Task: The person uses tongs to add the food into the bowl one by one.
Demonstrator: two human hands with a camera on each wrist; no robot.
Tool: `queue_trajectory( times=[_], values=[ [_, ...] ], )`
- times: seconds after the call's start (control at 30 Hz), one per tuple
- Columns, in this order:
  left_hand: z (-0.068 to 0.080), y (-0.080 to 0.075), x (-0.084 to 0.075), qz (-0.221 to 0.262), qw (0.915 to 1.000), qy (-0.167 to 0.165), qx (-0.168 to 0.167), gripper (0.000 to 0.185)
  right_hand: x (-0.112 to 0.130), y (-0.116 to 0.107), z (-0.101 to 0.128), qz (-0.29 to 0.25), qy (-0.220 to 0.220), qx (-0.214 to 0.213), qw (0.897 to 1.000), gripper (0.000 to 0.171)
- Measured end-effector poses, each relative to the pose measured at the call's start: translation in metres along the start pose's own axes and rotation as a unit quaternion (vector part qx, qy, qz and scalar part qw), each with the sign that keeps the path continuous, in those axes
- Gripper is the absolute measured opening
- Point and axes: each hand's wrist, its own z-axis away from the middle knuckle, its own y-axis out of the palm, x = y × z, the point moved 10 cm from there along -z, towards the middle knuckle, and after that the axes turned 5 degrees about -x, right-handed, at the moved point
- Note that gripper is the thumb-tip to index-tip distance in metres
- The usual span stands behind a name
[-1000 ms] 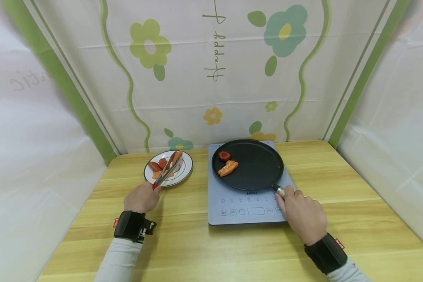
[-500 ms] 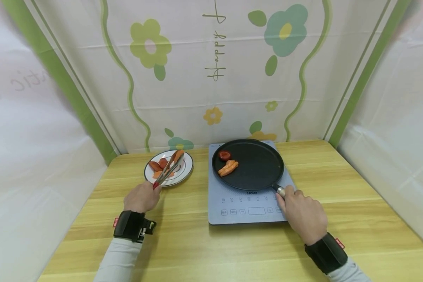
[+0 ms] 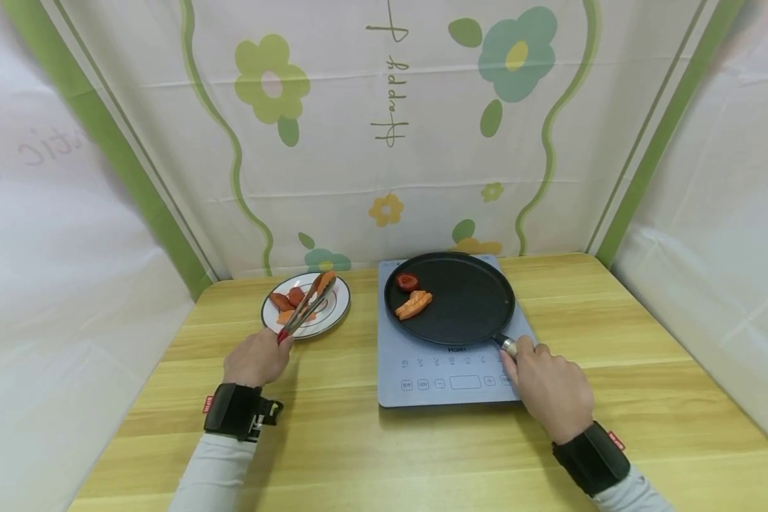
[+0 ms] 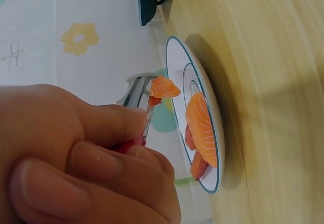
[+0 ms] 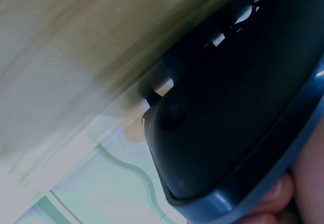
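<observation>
My left hand [image 3: 256, 359] holds red-handled metal tongs [image 3: 304, 313] over a white plate [image 3: 340, 306] on the left. Between the tongs' tips is an orange piece of salmon [image 4: 164, 87], just above the plate in the left wrist view. A larger salmon slice [image 4: 201, 128] and some red pieces [image 4: 199, 165] lie on the plate. My right hand [image 3: 553, 391] grips the handle of a flat black pan [image 3: 464, 299]. On the pan's left side rest a salmon piece [image 3: 414, 305] and a dark red round piece [image 3: 407, 283].
The pan sits on a grey induction cooker [image 3: 397, 370], whose dark underside [image 5: 238, 97] fills much of the right wrist view. A wooden table [image 3: 384, 462] carries everything. Behind it and at both sides hang white flower-print curtains [image 3: 333, 163].
The salmon in the tongs has shifted very slightly upward over the plate. My right hand, the pan and the food in it have stayed in place.
</observation>
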Motion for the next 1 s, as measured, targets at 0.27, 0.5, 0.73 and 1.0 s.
queue_trajectory(
  times=[0.27,0.5,0.73,1.0],
  values=[
    [0.002,-0.004,-0.002,-0.003,0.9999,0.011,-0.009,0.042,0.000,0.001,0.001,-0.001,-0.004,-0.002,1.000,0.047],
    [0.004,-0.009,-0.004,-0.005,0.9996,0.022,-0.019,0.044,0.000,0.003,0.001,-0.001,0.002,0.009,1.000,0.047],
    [0.006,-0.011,-0.005,-0.001,0.9995,0.026,-0.019,0.044,0.000,0.003,0.000,-0.001,0.002,0.009,1.000,0.046],
    [0.007,-0.012,-0.007,0.003,0.9992,0.033,-0.020,0.044,-0.001,0.004,0.000,-0.003,0.006,0.014,1.000,0.046]
  ],
)
